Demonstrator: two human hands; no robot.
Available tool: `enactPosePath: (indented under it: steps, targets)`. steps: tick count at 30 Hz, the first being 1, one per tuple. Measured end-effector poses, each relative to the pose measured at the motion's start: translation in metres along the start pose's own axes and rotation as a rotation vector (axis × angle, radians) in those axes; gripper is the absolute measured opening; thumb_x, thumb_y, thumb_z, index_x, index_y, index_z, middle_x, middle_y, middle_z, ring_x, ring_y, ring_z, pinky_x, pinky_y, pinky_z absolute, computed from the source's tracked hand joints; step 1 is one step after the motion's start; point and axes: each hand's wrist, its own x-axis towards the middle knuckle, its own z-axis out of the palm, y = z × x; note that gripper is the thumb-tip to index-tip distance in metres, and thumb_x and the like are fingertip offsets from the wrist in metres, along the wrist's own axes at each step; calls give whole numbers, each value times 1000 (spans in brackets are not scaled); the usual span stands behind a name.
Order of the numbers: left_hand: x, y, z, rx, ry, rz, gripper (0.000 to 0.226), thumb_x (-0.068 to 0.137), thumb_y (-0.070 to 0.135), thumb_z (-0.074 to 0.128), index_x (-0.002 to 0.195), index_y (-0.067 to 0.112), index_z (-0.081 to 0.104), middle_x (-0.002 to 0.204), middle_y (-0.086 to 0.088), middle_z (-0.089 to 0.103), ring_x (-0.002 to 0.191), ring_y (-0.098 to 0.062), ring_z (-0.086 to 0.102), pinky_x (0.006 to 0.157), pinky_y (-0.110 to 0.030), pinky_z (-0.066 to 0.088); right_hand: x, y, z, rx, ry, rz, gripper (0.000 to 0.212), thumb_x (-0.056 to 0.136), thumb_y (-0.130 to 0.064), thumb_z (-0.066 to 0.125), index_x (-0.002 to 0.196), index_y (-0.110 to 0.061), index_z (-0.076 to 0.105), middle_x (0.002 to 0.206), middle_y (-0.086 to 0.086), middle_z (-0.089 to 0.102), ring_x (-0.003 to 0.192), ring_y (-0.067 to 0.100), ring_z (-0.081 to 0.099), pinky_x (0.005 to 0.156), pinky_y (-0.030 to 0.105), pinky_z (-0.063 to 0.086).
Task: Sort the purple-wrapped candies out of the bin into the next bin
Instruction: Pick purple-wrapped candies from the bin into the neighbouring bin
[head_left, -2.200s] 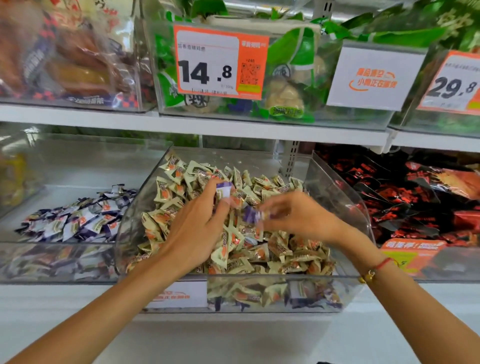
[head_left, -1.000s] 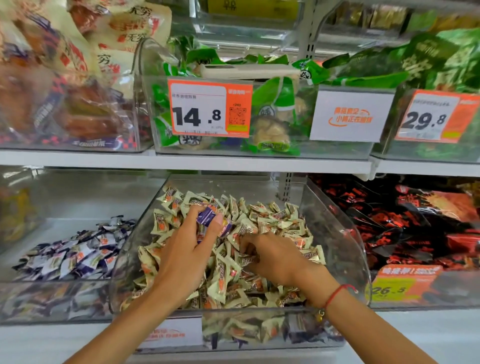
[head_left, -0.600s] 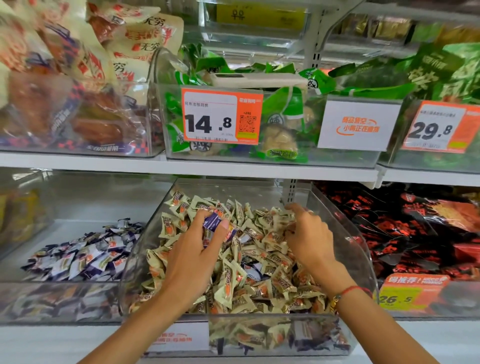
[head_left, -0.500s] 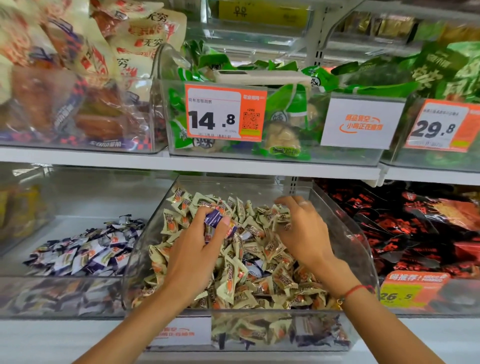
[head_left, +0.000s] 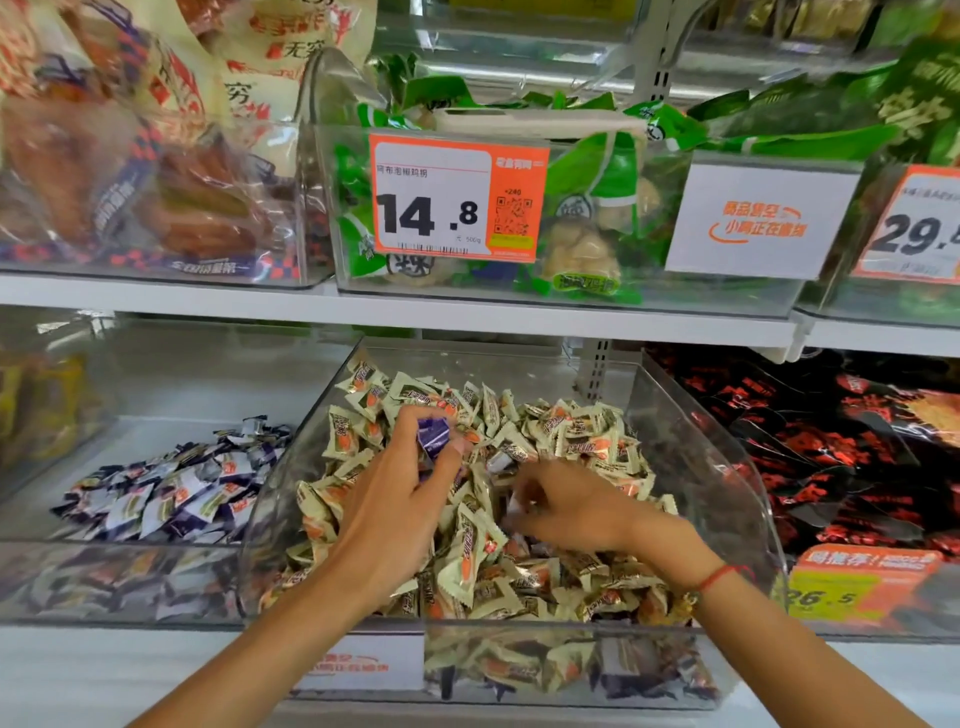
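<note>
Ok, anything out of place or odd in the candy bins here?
Yes: purple-wrapped candies still sit among the cream-wrapped candies in the middle bin. One lies on the pile by the right hand; the left hand holds another. The left bin holds only purple ones.

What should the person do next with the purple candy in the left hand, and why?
Probably carry it left and drop it into the next bin. The left hand already pinches a purple candy, and that bin holds the purple ones.
</note>
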Motion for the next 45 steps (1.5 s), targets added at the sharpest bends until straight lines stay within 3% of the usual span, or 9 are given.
enactPosePath:
  steps: [5,8,11,20,25,30,36,42,45]
  targets:
    - [0,2,-1,16,-44,3,24,90,52,39,110,41,41,94,-5,68,39,-6,40,45,-32,42,-7,9,-21,588,182,76,22,99,-17,45,121,-16,38,93,6,64,80,16,60,80,36,53]
    - [-1,3,0,-16,-30,-7,11,96,41,43,107,40,42,96,-2,69,45,-11,50,43,-31,39,3,5,-25,322,216,13,24,97,-17,50,119,-20,43,92,2,60,77,14,59,65,28,49]
    - [0,3,0,-25,-6,-6,10,95,44,44,105,41,43,98,-9,66,84,-31,64,70,-46,49,29,3,-16,-176,227,-130,20,91,-18,62,109,-26,61,102,-3,68,91,19,66,74,30,54]
    - [-2,3,-1,-36,-15,13,16,90,52,43,104,44,43,94,-8,66,86,-32,64,77,-54,51,55,-2,-12,-578,274,-175,36,87,-38,66,117,-19,59,104,-2,62,96,18,58,79,26,45]
    - [0,1,-2,-20,-19,25,13,96,44,44,108,41,43,92,-1,67,83,-29,64,76,-49,52,28,6,-28,-90,280,-90,15,90,-36,65,89,-24,55,87,-7,60,82,15,57,65,25,44]
    - [1,1,-2,-35,-33,43,10,99,36,42,107,33,47,69,29,62,41,0,45,48,-17,37,-14,8,-34,474,91,23,25,101,-32,46,97,-7,48,58,-10,50,44,-2,40,48,14,33]
    - [1,0,-5,-130,-86,48,19,94,26,49,95,45,51,90,-3,64,85,-36,61,79,-56,50,-31,5,-43,872,170,106,20,101,-21,49,120,-19,45,101,4,72,63,7,58,57,20,43]
    - [23,15,0,177,-405,59,15,100,27,42,101,38,51,76,-8,56,57,-20,44,52,-29,37,-39,5,-49,1064,200,94,10,103,-20,44,101,-19,54,83,1,64,62,8,56,57,21,43]
    - [39,23,19,494,-581,199,10,97,36,51,99,32,59,79,6,60,64,-20,55,59,-28,43,-37,8,-48,1081,284,149,17,104,-26,41,107,-17,54,78,-1,61,58,8,54,62,24,41]
